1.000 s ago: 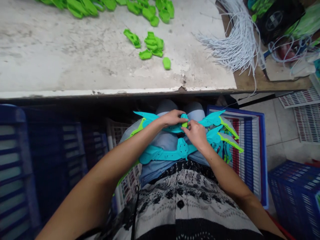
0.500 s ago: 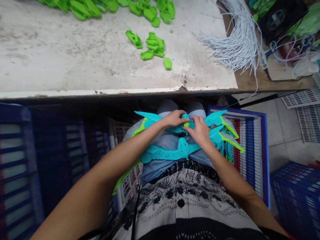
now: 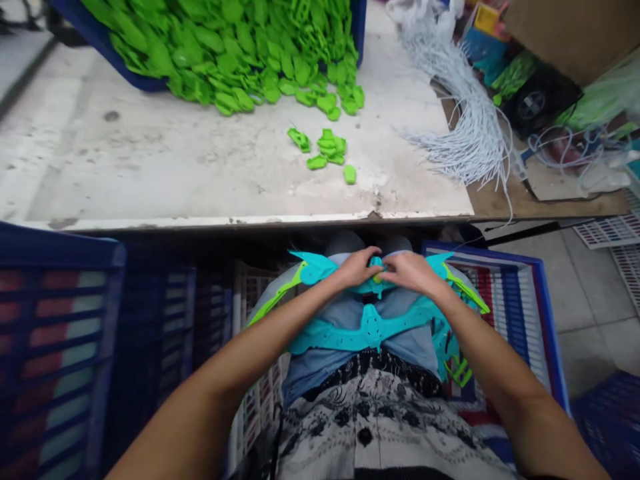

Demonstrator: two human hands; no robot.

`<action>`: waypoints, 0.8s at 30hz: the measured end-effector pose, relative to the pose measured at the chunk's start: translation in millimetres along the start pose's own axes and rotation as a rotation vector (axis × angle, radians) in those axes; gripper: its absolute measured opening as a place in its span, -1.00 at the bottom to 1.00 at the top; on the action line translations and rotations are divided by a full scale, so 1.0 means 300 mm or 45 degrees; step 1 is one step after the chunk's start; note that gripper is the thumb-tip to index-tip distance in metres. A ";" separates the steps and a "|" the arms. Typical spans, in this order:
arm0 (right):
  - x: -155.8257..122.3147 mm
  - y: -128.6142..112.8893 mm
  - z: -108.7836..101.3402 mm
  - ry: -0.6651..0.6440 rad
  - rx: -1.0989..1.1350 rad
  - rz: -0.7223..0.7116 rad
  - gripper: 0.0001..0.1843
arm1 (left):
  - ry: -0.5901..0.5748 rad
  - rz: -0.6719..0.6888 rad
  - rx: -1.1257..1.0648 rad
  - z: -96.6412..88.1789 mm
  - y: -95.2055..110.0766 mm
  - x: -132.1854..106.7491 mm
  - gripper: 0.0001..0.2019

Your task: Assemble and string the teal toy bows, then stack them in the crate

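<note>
Across my lap lies a turquoise toy bow (image 3: 320,270) with bright green limb edges. My left hand (image 3: 359,267) is closed on its middle from the left, thumb and fingers at the raised centre. Pressing in from the opposite side, my right hand (image 3: 407,272) has its fingertips pinched at the same spot. A small green plastic piece (image 3: 377,277) shows between the two thumbs, at the bow's centre. Nearer my waist rests a second turquoise bow (image 3: 345,335), its perforated centre uncovered and untouched by either hand. My fingers partly hide the upper bow's middle.
On the white worktable (image 3: 200,180) a blue bin (image 3: 145,81) spills green pieces (image 3: 240,53); several loose ones (image 3: 331,147) lie nearer. A bundle of white cords (image 3: 475,133) sits at right. Blue crates (image 3: 105,347) stand left; a blue-rimmed basket (image 3: 543,287) stands right.
The view has tipped up, showing more of the table and the bin. Both hands stay at the upper bow's centre; my right hand now lies flatter over it. The lower bow's right end has shifted towards me.
</note>
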State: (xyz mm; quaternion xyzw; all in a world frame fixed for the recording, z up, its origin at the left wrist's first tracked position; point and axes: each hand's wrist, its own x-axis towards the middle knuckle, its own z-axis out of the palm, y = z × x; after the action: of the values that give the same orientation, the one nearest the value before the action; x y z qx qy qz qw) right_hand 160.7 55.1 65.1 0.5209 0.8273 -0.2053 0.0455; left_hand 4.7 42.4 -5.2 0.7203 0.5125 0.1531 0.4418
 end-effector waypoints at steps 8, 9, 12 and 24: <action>0.413 -0.165 -0.190 0.615 0.081 -0.019 -0.68 | 0.006 0.274 0.614 0.082 0.049 -0.131 -0.25; 0.457 -0.179 -0.188 0.573 0.075 0.030 -0.70 | -0.014 0.263 0.651 0.080 0.048 -0.128 -0.26; 0.493 -0.189 -0.190 0.492 0.076 0.094 -0.75 | -0.047 0.220 0.695 0.055 0.051 -0.104 -0.47; -0.155 0.028 0.139 0.588 1.446 0.378 -0.60 | -0.341 0.106 0.183 -0.143 0.032 0.108 -0.64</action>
State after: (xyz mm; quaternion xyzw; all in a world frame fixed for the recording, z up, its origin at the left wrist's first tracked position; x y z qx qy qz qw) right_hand 183.5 2.8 38.3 0.6041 0.4966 -0.4862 -0.3900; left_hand -4.6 90.5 18.9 0.7847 0.4282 0.0367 0.4468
